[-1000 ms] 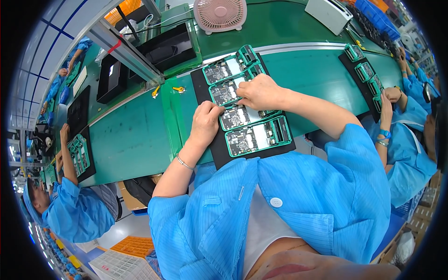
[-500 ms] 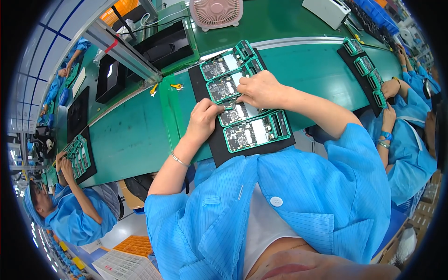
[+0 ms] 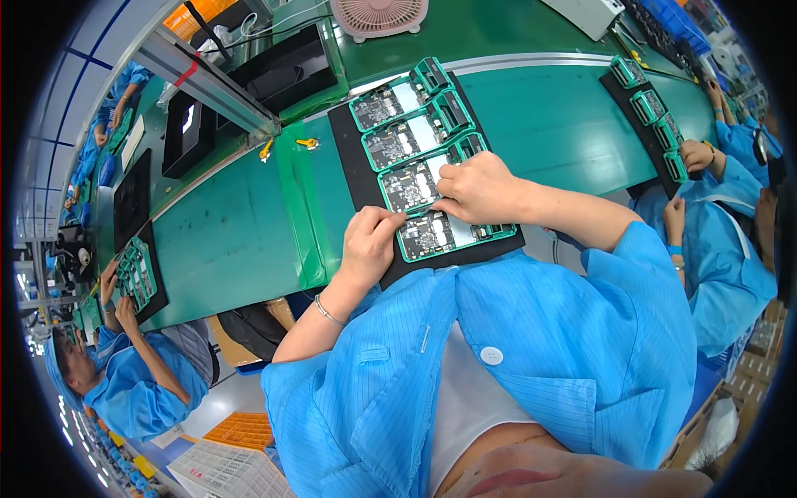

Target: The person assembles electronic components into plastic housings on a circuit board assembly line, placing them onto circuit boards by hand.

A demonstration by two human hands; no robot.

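Note:
Several circuit boards in green frames lie in a column on a black pad [image 3: 345,153] in front of me. Both of my hands are at the nearest circuit board [image 3: 427,238], along its far edge. My left hand [image 3: 368,242] pinches with thumb and index finger at that board's far left corner. My right hand [image 3: 483,191] has its fingers closed at the middle of the same edge, over part of the adjoining circuit board [image 3: 407,187]. Whatever lies between the fingertips of either hand is too small or hidden to make out.
The green bench [image 3: 228,236] stretches to both sides. Yellow fittings [image 3: 308,144] lie left of the pad, with a metal post [image 3: 224,87] and black trays beyond. A pink fan [image 3: 379,15] stands at the back. Co-workers handle similar boards at far left and right [image 3: 667,131].
Both hands have moved nearer to me, from the second-nearest board to the edge of the nearest one. The whole view has shifted slightly.

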